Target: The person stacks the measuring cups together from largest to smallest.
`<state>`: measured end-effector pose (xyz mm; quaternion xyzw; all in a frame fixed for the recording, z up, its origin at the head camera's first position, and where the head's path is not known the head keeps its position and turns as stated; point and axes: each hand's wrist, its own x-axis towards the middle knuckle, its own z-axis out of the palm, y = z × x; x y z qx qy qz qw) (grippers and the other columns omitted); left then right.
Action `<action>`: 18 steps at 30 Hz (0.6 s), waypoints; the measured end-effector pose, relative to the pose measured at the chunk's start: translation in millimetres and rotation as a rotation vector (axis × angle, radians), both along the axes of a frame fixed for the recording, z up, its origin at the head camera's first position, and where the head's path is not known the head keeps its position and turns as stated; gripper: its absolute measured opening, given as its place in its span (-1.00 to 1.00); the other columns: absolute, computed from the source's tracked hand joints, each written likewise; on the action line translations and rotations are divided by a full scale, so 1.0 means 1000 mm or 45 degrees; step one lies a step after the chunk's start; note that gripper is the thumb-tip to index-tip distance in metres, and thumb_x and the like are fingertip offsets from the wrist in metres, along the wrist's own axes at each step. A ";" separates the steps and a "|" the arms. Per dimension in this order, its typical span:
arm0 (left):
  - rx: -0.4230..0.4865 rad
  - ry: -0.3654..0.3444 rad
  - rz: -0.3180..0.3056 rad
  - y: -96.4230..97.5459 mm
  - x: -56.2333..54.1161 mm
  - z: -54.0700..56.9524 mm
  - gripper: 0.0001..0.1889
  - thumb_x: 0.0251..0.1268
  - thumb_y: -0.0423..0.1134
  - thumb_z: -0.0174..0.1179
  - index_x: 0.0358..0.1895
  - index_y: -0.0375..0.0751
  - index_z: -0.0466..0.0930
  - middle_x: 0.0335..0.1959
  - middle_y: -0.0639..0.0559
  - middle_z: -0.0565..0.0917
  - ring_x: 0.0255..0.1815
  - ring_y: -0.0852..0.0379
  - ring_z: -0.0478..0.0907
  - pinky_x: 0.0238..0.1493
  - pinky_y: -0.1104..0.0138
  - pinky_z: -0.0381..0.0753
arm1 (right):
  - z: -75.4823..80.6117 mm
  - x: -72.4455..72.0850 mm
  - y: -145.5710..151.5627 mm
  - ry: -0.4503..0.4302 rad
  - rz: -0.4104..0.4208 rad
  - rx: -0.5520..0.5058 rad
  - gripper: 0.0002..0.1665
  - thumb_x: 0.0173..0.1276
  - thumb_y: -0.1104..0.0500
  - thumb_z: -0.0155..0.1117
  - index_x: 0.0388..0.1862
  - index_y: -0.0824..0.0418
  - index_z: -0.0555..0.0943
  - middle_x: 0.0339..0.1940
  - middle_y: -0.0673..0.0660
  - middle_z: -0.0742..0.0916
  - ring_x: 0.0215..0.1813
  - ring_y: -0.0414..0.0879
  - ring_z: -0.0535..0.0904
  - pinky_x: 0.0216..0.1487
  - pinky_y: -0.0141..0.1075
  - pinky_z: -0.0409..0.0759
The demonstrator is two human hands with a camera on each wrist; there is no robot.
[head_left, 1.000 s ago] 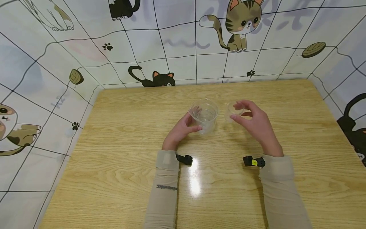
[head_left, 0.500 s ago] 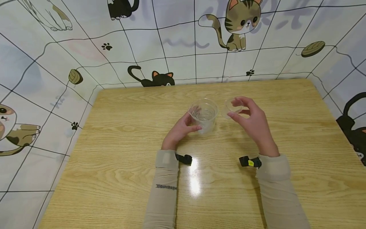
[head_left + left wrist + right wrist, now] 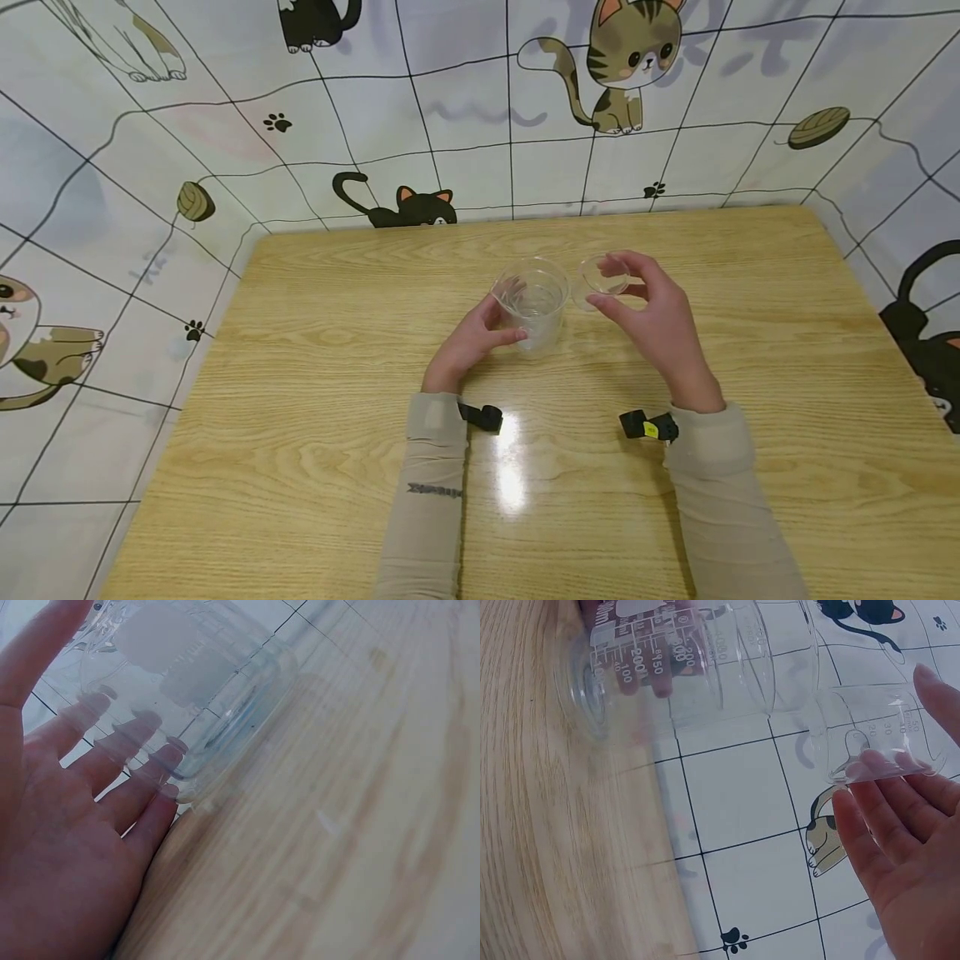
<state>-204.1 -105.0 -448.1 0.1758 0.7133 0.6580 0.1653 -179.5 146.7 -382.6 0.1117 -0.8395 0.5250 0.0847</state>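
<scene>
A large clear beaker (image 3: 538, 312) with white graduation marks stands upright on the wooden table (image 3: 300, 400). My left hand (image 3: 468, 342) grips it from the left, thumb on the near side and fingers behind its wall. To its right, a small clear beaker (image 3: 874, 735) is held up off the table in my right hand (image 3: 656, 321), between thumb and fingers. The small beaker's side is close to the large beaker's rim; whether they touch I cannot tell. Faint rings show inside the large beaker, but the amount of any liquid is unclear.
Behind the table and along both sides rises a white cloth (image 3: 472, 125) printed with a black grid and cartoon cats. A black wrist camera (image 3: 483, 418) sits at the left cuff, another camera (image 3: 647, 425) at the right.
My right hand has moved left and slightly up with the small beaker, closing the gap to the large beaker. The left hand and the large beaker have stayed in place.
</scene>
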 end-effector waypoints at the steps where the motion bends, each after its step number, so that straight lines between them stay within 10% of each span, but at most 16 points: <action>1: 0.000 0.000 -0.001 0.000 0.000 0.000 -0.17 0.03 -0.30 0.29 0.37 0.05 0.03 0.33 0.19 0.18 0.31 0.30 0.07 0.28 0.32 0.05 | 0.000 0.000 0.000 0.003 0.001 -0.006 -0.38 0.10 -0.02 0.32 0.16 0.04 0.39 -0.02 -0.05 0.57 0.08 -0.21 0.38 0.01 -0.22 0.36; 18: 0.004 -0.010 -0.003 0.000 0.001 0.001 -0.16 0.02 -0.23 0.31 0.37 0.13 0.02 0.33 0.23 0.17 0.31 0.30 0.07 0.28 0.33 0.05 | 0.017 0.011 -0.017 0.020 0.073 -0.075 -0.42 0.13 0.14 0.32 0.15 0.13 0.39 0.02 0.03 0.57 0.08 -0.12 0.42 0.06 -0.13 0.38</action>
